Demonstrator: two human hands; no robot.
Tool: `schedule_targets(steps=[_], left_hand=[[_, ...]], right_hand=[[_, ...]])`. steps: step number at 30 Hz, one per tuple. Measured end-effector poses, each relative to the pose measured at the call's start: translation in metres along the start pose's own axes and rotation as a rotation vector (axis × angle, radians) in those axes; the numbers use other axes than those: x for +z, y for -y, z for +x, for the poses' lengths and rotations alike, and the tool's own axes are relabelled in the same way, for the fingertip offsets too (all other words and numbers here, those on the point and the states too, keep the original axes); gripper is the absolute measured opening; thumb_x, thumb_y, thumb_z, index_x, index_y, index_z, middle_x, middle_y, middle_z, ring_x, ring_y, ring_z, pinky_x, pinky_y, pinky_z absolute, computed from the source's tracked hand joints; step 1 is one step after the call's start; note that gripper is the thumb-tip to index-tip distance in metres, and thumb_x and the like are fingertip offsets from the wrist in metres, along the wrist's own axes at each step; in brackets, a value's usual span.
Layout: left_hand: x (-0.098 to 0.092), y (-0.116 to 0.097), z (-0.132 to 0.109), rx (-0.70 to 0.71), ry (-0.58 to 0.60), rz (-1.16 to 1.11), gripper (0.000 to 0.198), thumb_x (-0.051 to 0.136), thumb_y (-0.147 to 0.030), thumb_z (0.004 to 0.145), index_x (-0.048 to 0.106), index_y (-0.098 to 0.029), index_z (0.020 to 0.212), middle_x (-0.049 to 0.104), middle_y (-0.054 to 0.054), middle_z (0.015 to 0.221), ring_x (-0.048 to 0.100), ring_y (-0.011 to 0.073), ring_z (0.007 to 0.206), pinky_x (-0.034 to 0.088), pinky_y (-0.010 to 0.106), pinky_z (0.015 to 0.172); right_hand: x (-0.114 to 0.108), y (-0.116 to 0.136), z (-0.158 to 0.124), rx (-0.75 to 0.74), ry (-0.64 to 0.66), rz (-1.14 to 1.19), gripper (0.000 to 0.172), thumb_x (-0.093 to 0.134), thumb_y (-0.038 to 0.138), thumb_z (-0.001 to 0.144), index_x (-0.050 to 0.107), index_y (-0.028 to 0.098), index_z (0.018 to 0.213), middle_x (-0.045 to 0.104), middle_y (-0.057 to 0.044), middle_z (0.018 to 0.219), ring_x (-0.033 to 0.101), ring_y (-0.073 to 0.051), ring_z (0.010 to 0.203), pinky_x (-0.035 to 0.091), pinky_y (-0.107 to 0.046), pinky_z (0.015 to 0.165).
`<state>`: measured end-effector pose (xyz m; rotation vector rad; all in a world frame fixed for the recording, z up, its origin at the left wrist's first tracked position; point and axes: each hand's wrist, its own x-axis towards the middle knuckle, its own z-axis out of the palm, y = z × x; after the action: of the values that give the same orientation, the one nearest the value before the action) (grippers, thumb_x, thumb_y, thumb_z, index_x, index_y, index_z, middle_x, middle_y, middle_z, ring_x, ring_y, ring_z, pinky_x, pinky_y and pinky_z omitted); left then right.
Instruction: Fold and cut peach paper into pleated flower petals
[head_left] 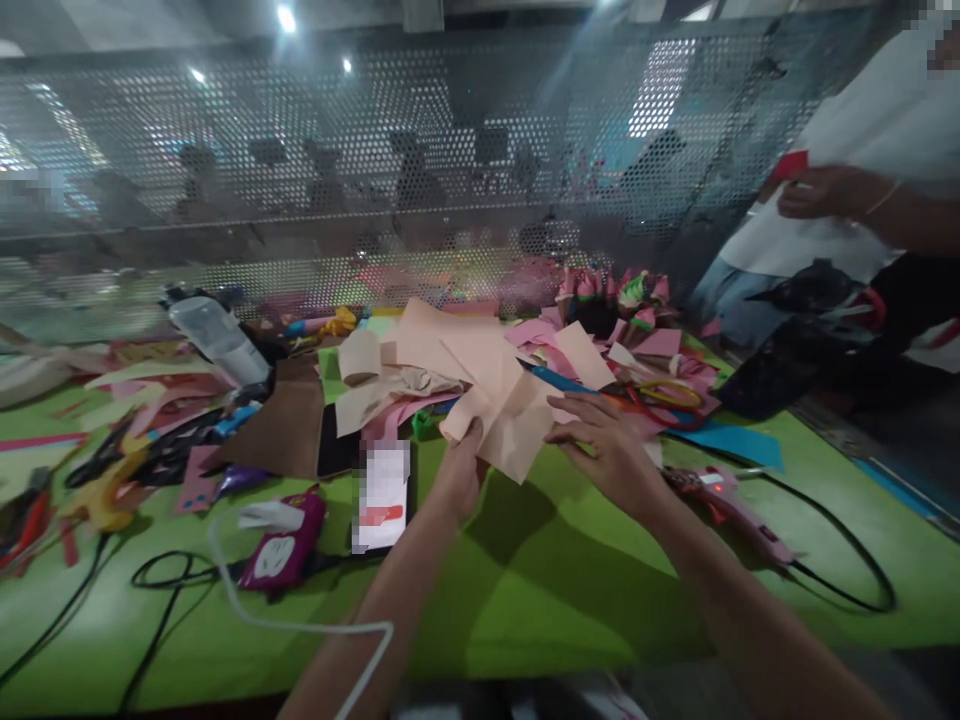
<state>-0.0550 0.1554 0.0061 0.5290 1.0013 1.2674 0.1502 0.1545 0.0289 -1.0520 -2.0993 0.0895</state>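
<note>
A peach sheet of paper [501, 405] is lifted off a green table [540, 590]. My left hand [459, 472] pinches its lower left edge, fingers closed on it. My right hand [604, 445] rests at the sheet's right edge, fingers curled against the paper. More peach and pink paper pieces [420, 350] lie piled just behind the sheet.
A pink glue gun [731, 505] with a black cord lies right of my right hand. Scissors [660, 400], a clear bottle [217, 340], a phone [381, 495], a purple pouch [289, 540] and cables are spread about. Another person [862, 190] stands at the far right. A perforated metal screen [375, 170] backs the table.
</note>
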Motion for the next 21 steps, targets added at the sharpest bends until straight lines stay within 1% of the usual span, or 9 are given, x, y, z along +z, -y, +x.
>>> schedule_targets(steps=[2, 3, 7, 10, 12, 15, 17, 19, 21], left_hand=[[0.002, -0.002, -0.002, 0.012, -0.093, -0.07, 0.033, 0.075, -0.03, 0.079, 0.063, -0.02, 0.108, 0.071, 0.007, 0.115, 0.067, 0.02, 0.107, 0.057, 0.029, 0.09], [0.004, -0.003, -0.003, 0.011, -0.117, -0.089, 0.032, 0.076, -0.026, 0.078, 0.063, -0.02, 0.106, 0.072, 0.007, 0.113, 0.068, 0.0199, 0.105, 0.058, 0.03, 0.09], [0.007, -0.003, -0.01, 0.01, -0.083, -0.08, 0.025, 0.074, -0.016, 0.078, 0.066, -0.018, 0.101, 0.072, 0.007, 0.111, 0.069, 0.0179, 0.102, 0.057, 0.028, 0.091], [0.005, -0.002, -0.011, 0.023, -0.071, -0.037, 0.026, 0.075, -0.014, 0.075, 0.067, -0.017, 0.1, 0.073, 0.006, 0.108, 0.07, 0.0167, 0.098, 0.056, 0.027, 0.089], [0.004, -0.001, -0.011, 0.016, -0.087, -0.004, 0.029, 0.076, -0.013, 0.073, 0.067, -0.018, 0.099, 0.074, 0.006, 0.106, 0.07, 0.0171, 0.096, 0.056, 0.027, 0.088], [0.005, 0.0, -0.011, 0.017, -0.1, 0.018, 0.03, 0.075, -0.013, 0.071, 0.067, -0.018, 0.1, 0.075, 0.006, 0.105, 0.07, 0.0184, 0.096, 0.057, 0.028, 0.087], [0.006, 0.0, -0.011, 0.034, -0.095, 0.017, 0.032, 0.074, -0.013, 0.071, 0.067, -0.018, 0.102, 0.075, 0.006, 0.105, 0.07, 0.019, 0.096, 0.056, 0.029, 0.086], [0.007, 0.0, -0.01, 0.03, -0.12, 0.023, 0.031, 0.074, -0.012, 0.07, 0.067, -0.018, 0.1, 0.075, 0.006, 0.1, 0.07, 0.0194, 0.093, 0.057, 0.029, 0.084], [0.007, -0.001, -0.01, 0.009, -0.153, 0.061, 0.03, 0.074, -0.012, 0.068, 0.067, -0.017, 0.096, 0.076, 0.006, 0.092, 0.071, 0.0199, 0.089, 0.057, 0.03, 0.081]], right_hand=[[-0.001, 0.0, 0.0, 0.013, 0.002, 0.016, 0.024, 0.053, 0.013, 0.087, 0.073, 0.026, 0.087, 0.068, -0.007, 0.124, 0.058, -0.029, 0.12, 0.047, -0.056, 0.097], [-0.001, 0.0, 0.0, 0.02, 0.006, 0.023, 0.025, 0.052, 0.013, 0.087, 0.073, 0.026, 0.089, 0.068, -0.007, 0.125, 0.058, -0.029, 0.119, 0.047, -0.055, 0.097], [0.0, 0.002, 0.0, 0.028, 0.012, 0.016, 0.024, 0.054, 0.011, 0.084, 0.068, 0.023, 0.099, 0.065, -0.009, 0.129, 0.058, -0.029, 0.119, 0.047, -0.053, 0.097], [0.003, 0.0, 0.0, 0.031, -0.002, -0.019, 0.041, 0.056, 0.005, 0.077, 0.064, 0.024, 0.113, 0.06, -0.01, 0.135, 0.053, -0.031, 0.125, 0.045, -0.054, 0.1], [0.004, -0.001, 0.0, 0.036, -0.019, -0.052, 0.051, 0.057, 0.002, 0.075, 0.062, 0.028, 0.119, 0.053, -0.008, 0.143, 0.047, -0.031, 0.131, 0.041, -0.056, 0.103], [0.004, 0.002, 0.0, 0.005, -0.03, -0.111, 0.055, 0.061, 0.002, 0.075, 0.063, 0.035, 0.12, 0.039, -0.003, 0.154, 0.037, -0.033, 0.139, 0.035, -0.058, 0.108], [0.004, 0.007, -0.001, -0.034, -0.012, -0.134, 0.057, 0.061, 0.002, 0.077, 0.063, 0.038, 0.121, 0.032, 0.001, 0.158, 0.031, -0.033, 0.142, 0.032, -0.059, 0.11], [0.002, 0.012, -0.001, -0.044, -0.014, -0.121, 0.059, 0.058, 0.001, 0.079, 0.061, 0.039, 0.124, 0.029, 0.002, 0.159, 0.029, -0.033, 0.144, 0.03, -0.059, 0.111], [-0.003, 0.015, -0.001, -0.003, -0.064, -0.049, 0.061, 0.055, 0.004, 0.08, 0.057, 0.039, 0.13, 0.031, 0.001, 0.158, 0.03, -0.032, 0.143, 0.03, -0.059, 0.112]])
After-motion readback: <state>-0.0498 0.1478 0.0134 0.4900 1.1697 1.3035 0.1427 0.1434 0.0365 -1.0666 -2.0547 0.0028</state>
